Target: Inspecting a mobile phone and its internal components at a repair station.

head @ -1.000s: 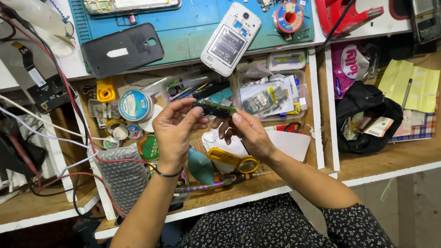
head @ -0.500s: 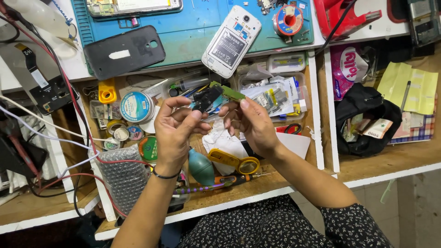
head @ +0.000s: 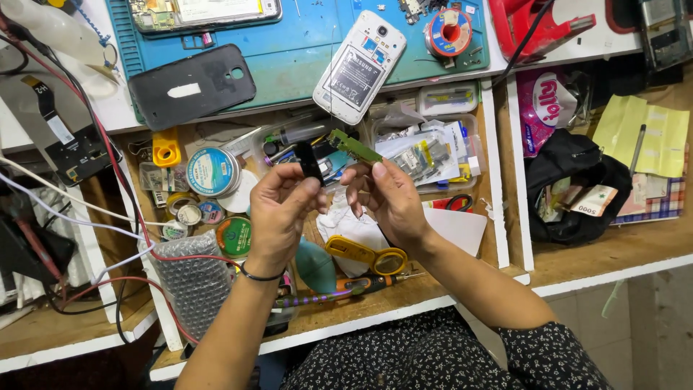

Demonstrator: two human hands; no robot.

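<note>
My left hand [head: 283, 209] pinches a small black part [head: 310, 162] between thumb and fingers. My right hand [head: 390, 198] holds a narrow green circuit board [head: 355, 146] by its lower end, tilted up to the left. Both hands hover close together over an open wooden drawer [head: 505, 202] full of small parts. A white phone [head: 359, 65] with its back removed lies on the blue work mat [head: 289, 50] just above the hands. A black back cover [head: 192, 85] lies on the mat's left edge.
In the drawer lie round tins [head: 212, 172], yellow-handled scissors [head: 365, 254], a screwdriver [head: 339, 290] and plastic bags of parts [head: 426, 148]. A solder spool [head: 448, 32] sits on the mat. Red and white wires [head: 108, 238] run at the left. A black pouch [head: 570, 188] fills the right compartment.
Both hands have lifted slightly out of the drawer. The black part and the green board, held together a second ago, are now apart, one in each hand.
</note>
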